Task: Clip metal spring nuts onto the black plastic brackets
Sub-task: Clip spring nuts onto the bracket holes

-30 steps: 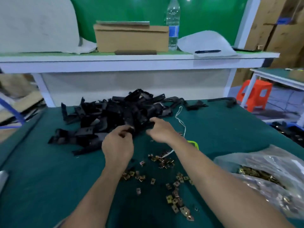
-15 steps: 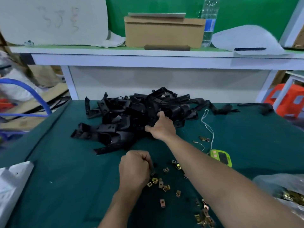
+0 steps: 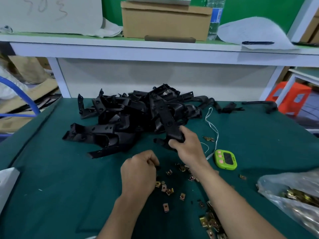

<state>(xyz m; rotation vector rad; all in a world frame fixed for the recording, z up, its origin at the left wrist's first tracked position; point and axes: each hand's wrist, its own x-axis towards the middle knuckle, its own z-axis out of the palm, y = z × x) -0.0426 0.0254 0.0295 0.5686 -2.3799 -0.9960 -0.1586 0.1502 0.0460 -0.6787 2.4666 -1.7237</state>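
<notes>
Right hand: the right hand (image 3: pixel 188 147) has its fingers and thumb wrapped round the near end of one bracket (image 3: pixel 168 118), at the front edge of the heap.
Left hand: the left hand (image 3: pixel 138 175) is knuckles-up with curled fingers, over the loose spring nuts (image 3: pixel 166 188). The fingertips are hidden, so I cannot tell whether it has pinched one.
Bracket: a long black strap with holes along its face. Its far end leans up on the pile of brackets (image 3: pixel 120 114) and its near end is in the grip.
Nuts: small brass-coloured clips scattered on the table (image 3: pixel 51 195) between the two forearms. More sit in the clear bag (image 3: pixel 296 200) at right, and one lies apart near the white string (image 3: pixel 213 125).
Bracket handling: looks like light, stiff moulded plastic with a matte face, so unlikely to slip. The pieces are tangled (hooked ends may drag neighbours along when one is lifted out).
Nut handling: judged thin, springy sheet metal, very light and easy to fumble. The edges are probably sharp on the fingertips.
Where to hold: the bracket by its thick middle, leaving the holed end clear. The nut by its flat sides, open mouth toward the plastic edge.
Force: expect a firm push until the clip seats over a hole.
Nearby: a green timer (image 3: pixel 226 160) sits just beside the right wrist, clear of the work.
</notes>
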